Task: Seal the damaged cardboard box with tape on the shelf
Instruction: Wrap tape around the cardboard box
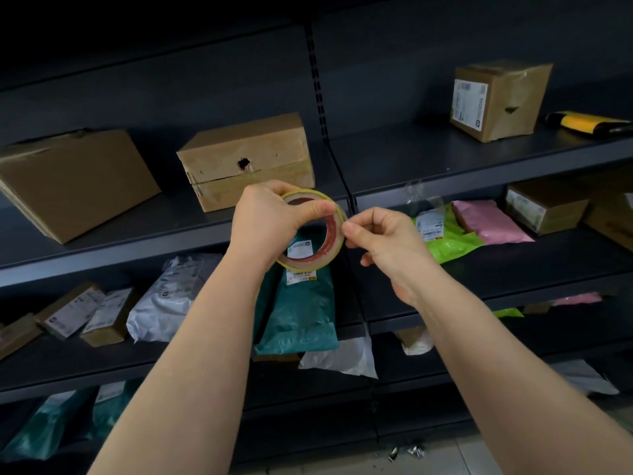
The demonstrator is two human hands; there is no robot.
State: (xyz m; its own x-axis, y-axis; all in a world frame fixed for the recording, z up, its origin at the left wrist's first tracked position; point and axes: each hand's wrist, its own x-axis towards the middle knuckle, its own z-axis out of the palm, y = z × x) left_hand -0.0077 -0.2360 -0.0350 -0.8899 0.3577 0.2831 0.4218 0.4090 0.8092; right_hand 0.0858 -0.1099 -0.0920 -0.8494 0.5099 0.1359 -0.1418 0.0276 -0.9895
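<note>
A damaged cardboard box (245, 156) with a dark hole in its front stands on the upper dark shelf (191, 241), just beyond my hands. My left hand (265, 221) grips a roll of clear tape (334, 234) with a red core, thumb on its upper rim. My right hand (387, 241) pinches at the roll's right edge with thumb and forefinger. Whether a tape end is lifted cannot be seen.
A larger box (72, 183) lies at the left, another torn box (496, 101) and a yellow and black object (585, 123) at the upper right. Teal (298, 310), green (445, 238), pink (489, 221) and white mailers fill lower shelves. Small debris lies on the floor (407, 452).
</note>
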